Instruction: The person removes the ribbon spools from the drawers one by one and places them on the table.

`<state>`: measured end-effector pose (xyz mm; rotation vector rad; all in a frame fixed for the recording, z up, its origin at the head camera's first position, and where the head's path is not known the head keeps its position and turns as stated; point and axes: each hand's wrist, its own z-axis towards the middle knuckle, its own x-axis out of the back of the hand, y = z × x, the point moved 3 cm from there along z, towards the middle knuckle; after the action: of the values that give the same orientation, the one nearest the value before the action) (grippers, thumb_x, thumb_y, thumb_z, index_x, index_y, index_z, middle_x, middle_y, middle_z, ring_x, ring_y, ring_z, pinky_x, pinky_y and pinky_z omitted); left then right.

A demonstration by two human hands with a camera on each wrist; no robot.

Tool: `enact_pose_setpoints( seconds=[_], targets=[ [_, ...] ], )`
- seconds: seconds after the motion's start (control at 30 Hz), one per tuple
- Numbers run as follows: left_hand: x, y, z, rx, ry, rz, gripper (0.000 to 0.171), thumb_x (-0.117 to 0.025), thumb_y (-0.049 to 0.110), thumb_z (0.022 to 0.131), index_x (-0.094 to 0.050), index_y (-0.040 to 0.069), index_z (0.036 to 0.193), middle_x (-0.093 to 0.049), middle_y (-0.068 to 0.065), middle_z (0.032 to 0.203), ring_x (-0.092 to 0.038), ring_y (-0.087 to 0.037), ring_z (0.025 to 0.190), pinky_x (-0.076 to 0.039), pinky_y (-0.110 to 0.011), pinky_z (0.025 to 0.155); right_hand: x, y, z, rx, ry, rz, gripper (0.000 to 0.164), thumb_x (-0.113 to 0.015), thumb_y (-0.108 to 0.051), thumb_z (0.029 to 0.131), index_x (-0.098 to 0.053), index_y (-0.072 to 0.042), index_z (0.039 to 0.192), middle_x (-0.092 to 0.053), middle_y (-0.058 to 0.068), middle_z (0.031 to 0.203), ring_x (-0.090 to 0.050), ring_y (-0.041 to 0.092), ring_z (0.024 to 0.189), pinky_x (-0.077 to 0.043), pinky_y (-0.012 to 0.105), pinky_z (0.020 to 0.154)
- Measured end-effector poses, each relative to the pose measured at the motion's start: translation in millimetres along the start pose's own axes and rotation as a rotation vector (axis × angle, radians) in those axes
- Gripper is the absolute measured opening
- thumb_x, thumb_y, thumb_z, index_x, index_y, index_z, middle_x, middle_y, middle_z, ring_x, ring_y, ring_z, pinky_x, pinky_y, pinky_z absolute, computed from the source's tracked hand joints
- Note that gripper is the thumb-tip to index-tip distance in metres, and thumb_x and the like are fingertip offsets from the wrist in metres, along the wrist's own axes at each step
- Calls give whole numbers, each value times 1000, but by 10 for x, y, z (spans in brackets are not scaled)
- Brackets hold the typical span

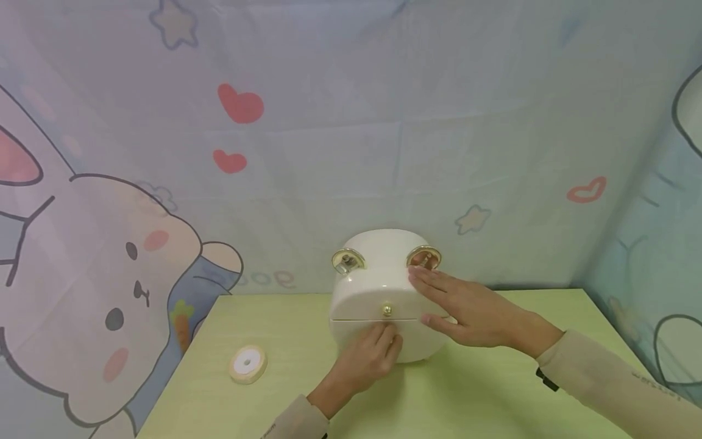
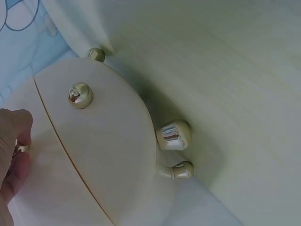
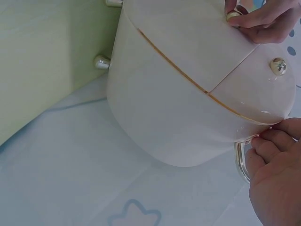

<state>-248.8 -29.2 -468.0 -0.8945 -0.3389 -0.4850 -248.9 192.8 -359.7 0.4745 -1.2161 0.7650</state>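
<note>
A pastel cartoon-printed cloth backdrop (image 1: 340, 164) at twelve o'clock and flat light-green table (image 1: 296, 329) at six suggest a draped booth.

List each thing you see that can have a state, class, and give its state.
White box: standing, front apparently closed
Upper knob: free
Other knob: pinched
Left hand: pinching that knob
Right hand: fingers extended, touching box
Gold cups: attached to box
Roll: lying flat
</note>
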Motion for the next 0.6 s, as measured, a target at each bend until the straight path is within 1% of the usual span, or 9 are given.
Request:
enact_pose_setpoints(
  seconds=[0.23, 0.3, 0.4, 0.6],
  targets=[
    [27, 8, -2, -9, 71, -28, 35, -38, -2, 104, -72, 7, 95, -66, -5, 98, -64, -16, 85, -57, -20, 71, -17, -5, -22, -3, 10, -2, 71, -55, -44, 108, -32, -9, 165, -32, 9, 173, -39, 32, 156, -46, 50, 117],
    [37, 13, -8, -8, 80, -32, 34, -40, -2, 104, -71, 7, 95, -65, -5, 98, -64, -16, 85, -57, -21, 70, -18, -3, -23, -6, 6, 4, 71, -55, -45, 107, -32, -9, 165, -32, 8, 173, -38, 32, 157, -45, 50, 118],
    [53, 21, -20, -12, 79, -32, 33, -41, -1, 103, -71, 7, 95, -66, -6, 98, -65, -16, 87, -57, -21, 71, -11, -1, -18, -10, 0, 5, 72, -55, -46, 107, -32, -10, 165, -31, 8, 173, -37, 31, 158, -45, 50, 119],
    [101, 39, -36, -30, 63, -30, 36, -39, 0, 106, -73, 8, 96, -69, -6, 101, -69, -16, 89, -60, -21, 76, 3, 5, -3, -17, -8, 11, 74, -56, -49, 106, -32, -11, 165, -29, 5, 174, -36, 29, 159, -44, 49, 119]
  ],
)
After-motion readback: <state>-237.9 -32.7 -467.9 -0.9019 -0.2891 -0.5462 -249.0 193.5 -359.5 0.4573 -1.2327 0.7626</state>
